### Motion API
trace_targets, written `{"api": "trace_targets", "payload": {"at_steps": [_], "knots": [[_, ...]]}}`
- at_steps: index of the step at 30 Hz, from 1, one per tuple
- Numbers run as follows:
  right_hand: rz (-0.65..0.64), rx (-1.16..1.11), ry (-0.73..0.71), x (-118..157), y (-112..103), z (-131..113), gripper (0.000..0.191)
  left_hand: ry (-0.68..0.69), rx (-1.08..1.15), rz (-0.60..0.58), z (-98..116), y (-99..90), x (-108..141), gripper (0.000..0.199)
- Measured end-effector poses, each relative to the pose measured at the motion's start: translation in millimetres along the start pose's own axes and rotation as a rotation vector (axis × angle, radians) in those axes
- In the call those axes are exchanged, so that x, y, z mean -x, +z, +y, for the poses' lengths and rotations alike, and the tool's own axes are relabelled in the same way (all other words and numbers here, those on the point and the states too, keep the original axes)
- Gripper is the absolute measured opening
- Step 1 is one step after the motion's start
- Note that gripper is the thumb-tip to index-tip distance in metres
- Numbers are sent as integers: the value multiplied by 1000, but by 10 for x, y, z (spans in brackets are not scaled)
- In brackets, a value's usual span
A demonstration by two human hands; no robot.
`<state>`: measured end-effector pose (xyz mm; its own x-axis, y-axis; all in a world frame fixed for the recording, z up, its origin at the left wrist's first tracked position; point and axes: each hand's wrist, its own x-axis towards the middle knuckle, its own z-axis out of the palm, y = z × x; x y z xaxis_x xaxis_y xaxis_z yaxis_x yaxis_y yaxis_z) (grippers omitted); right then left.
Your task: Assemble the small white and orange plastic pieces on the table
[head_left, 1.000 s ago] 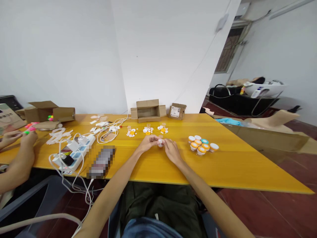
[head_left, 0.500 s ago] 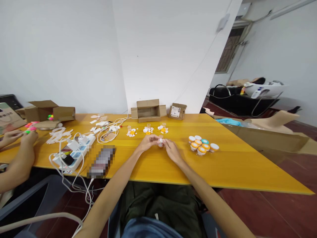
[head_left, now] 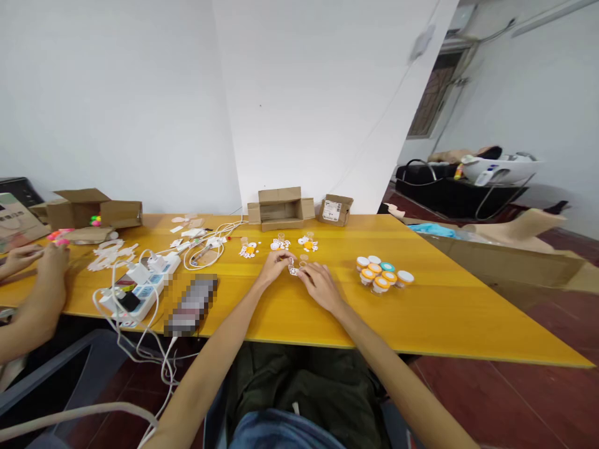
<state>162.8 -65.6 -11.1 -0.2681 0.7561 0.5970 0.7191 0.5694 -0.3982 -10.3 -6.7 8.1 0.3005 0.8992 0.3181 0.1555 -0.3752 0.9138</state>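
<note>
My left hand (head_left: 276,268) is closed, fingertips pinching a small whitish piece (head_left: 291,262) whose shape is hard to make out. In my right hand (head_left: 321,284), thumb and fingers meet the edge of a small white disc with dark holes (head_left: 294,271), low over the table between both hands. Just beyond the fingers stands a small clear cup (head_left: 304,258). Farther back lie little groups of white and orange pieces, each with a clear cup: a left group (head_left: 249,249), a middle group (head_left: 281,244) and a right group (head_left: 307,244).
Several lidded clear jars (head_left: 381,274) stand to the right. An open cardboard box (head_left: 281,215) and a smaller box (head_left: 336,210) sit by the wall. At left are a power strip (head_left: 154,287) with cables, a blurred-out phone (head_left: 191,305), and another person's hands (head_left: 51,262).
My hands have come slightly apart, and the white disc has moved down and left from the cup. An orange piece in the middle group no longer shows. The other person's hands moved slightly.
</note>
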Motion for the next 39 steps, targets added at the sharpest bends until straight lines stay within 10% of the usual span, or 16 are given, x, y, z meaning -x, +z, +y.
{"api": "trace_targets", "payload": {"at_steps": [12,39], "knots": [[-60,338,-161,42,71,-19,18,58,-585,24,-6,48,67,24],[96,339,-85,55,115,12,14,100,-557,-52,-49,36,51,28]]}}
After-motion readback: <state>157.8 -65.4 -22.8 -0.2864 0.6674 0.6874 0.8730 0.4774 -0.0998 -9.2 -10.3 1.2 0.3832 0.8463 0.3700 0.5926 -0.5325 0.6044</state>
